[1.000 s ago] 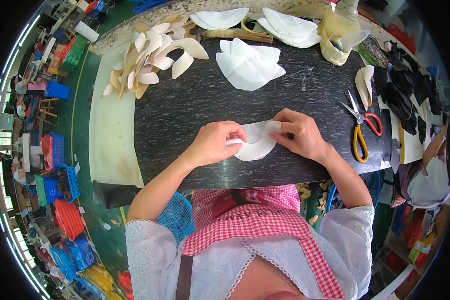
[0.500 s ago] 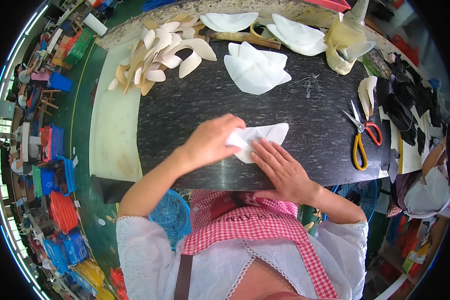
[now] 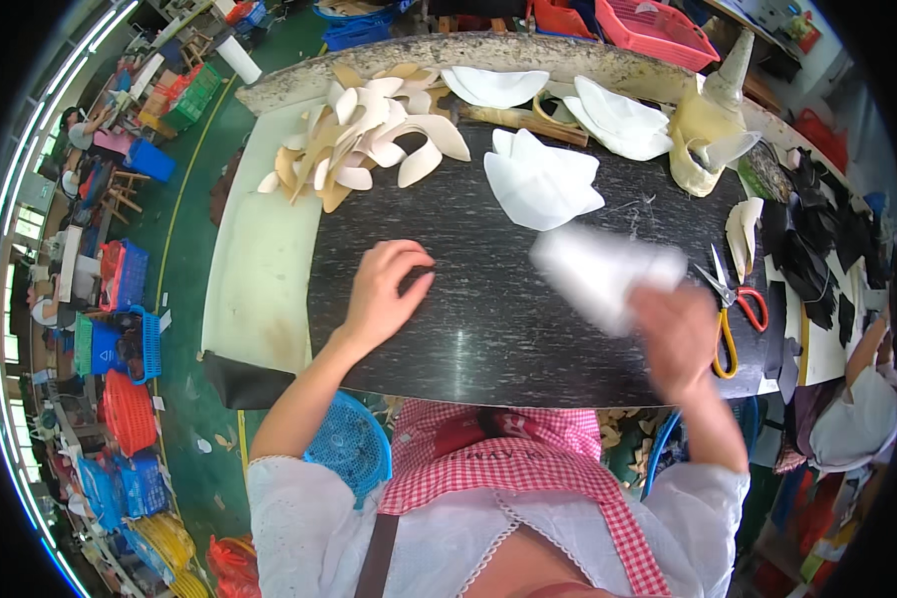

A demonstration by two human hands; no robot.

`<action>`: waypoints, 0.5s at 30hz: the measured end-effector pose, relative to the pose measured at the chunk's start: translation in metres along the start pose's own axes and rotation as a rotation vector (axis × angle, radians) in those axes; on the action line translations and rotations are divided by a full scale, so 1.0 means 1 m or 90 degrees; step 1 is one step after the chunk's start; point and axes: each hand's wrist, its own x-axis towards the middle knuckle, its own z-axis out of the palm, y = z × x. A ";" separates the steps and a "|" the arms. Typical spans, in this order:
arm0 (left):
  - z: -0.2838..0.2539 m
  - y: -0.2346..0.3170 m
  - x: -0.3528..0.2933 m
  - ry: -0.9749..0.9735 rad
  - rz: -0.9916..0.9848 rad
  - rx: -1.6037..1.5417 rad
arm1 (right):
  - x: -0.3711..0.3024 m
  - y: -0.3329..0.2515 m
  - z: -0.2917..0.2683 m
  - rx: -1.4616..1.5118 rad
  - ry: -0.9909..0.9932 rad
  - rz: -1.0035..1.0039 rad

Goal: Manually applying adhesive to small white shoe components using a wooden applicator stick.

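Note:
My right hand (image 3: 676, 334), smeared by motion, grips a white curved sheet piece (image 3: 608, 274) by its near right corner over the right part of the black work board (image 3: 468, 339). My left hand (image 3: 384, 291) rests over the left half of the board. Its fingers are loosely curved, with a gap to the thumb and nothing visible between them. Beyond the right hand's piece lies a stack of similar white pieces (image 3: 540, 179). Scissors (image 3: 730, 309) with one red and one yellow handle lie just right of my right hand.
Beige curved cutouts (image 3: 379, 135) heap at the far left. More white pieces (image 3: 495, 87) and another white stack (image 3: 620, 118) lie along the back. A yellowish container (image 3: 703, 140) stands at the back right, near black pieces (image 3: 812, 239). A blue basket (image 3: 349, 448) sits below the front edge.
My right hand has carried the white piece rightward and away from me. My left hand has let go of it and moved left. The view has shifted slightly.

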 end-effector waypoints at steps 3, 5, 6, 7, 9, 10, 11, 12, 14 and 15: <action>0.016 0.012 0.008 -0.034 0.043 -0.031 | 0.041 0.088 0.031 -0.108 -0.082 0.079; 0.026 0.017 0.010 -0.090 0.059 -0.029 | 0.025 0.103 0.066 -0.048 -0.242 0.203; 0.027 0.019 0.008 -0.091 0.067 -0.033 | 0.019 0.093 0.083 0.043 -0.226 0.147; 0.027 0.018 0.002 -0.093 0.062 -0.032 | 0.037 0.068 0.086 0.057 -0.303 0.021; 0.021 0.022 0.001 -0.083 0.053 -0.026 | 0.032 0.056 0.110 0.005 -0.256 -0.068; 0.022 0.021 0.007 -0.094 0.053 -0.050 | 0.027 0.063 0.114 0.025 -0.235 -0.057; 0.024 0.020 0.012 -0.105 0.055 -0.074 | 0.023 0.072 0.114 0.044 -0.214 -0.046; 0.029 0.017 0.015 -0.091 0.053 -0.088 | 0.025 0.071 0.112 0.046 -0.209 -0.052; 0.029 0.016 0.023 -0.078 0.089 -0.058 | 0.024 0.053 0.090 0.144 -0.114 0.064; 0.028 0.015 0.025 -0.070 0.127 -0.037 | 0.024 0.040 0.074 0.130 -0.092 -0.005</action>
